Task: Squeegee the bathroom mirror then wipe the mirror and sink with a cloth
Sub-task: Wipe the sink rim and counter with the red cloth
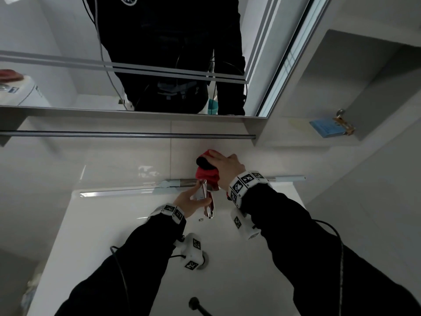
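Cloth [207, 172], red and bunched, drapes the shiny chrome faucet [208, 201].

Dim, grey light; glare on wall tile [145, 172]; wide-angle bending at edges; slight blur.

Red-and-black cloth [207, 169], white sink [239, 270], black sleeves [296, 236]

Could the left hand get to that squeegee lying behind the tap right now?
Probably yes: the left hand rests at the tap, and the squeegee lies just beyond it on the sink's back ledge, nothing between.
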The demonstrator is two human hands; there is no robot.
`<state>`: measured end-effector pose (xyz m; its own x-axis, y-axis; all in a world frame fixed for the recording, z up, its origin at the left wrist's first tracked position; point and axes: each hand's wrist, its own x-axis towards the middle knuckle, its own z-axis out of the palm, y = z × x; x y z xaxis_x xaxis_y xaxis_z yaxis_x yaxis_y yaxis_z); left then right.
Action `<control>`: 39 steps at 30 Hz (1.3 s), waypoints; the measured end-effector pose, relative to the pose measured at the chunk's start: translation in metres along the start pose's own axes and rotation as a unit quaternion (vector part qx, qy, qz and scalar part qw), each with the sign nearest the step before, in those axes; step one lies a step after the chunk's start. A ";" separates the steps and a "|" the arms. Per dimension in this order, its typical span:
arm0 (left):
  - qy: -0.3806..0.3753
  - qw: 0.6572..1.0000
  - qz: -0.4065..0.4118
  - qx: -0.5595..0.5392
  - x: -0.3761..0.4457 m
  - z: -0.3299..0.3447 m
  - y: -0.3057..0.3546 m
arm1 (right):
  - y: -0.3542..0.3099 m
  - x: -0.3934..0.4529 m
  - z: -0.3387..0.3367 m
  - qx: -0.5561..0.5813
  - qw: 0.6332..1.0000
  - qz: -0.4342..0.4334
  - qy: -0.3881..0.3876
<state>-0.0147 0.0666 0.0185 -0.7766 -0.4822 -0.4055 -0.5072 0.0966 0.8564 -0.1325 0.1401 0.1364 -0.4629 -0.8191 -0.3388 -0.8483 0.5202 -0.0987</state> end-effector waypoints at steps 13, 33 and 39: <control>0.076 0.997 0.016 0.028 -0.017 0.013 0.012 | -0.002 -0.025 0.010 -0.012 1.000 -0.002 0.002; 0.084 0.993 -0.068 0.055 -0.035 0.004 -0.019 | 0.053 -0.086 0.089 0.487 0.853 0.088 0.166; 0.082 0.992 -0.081 -0.055 -0.035 0.002 -0.014 | 0.037 -0.081 0.115 0.286 0.947 0.024 0.143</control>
<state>0.0190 0.0837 0.0202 -0.6131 -0.6194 -0.4903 -0.5693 -0.0838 0.8179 -0.0969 0.2537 0.0527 -0.6179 -0.7802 -0.0974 -0.5833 0.5380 -0.6086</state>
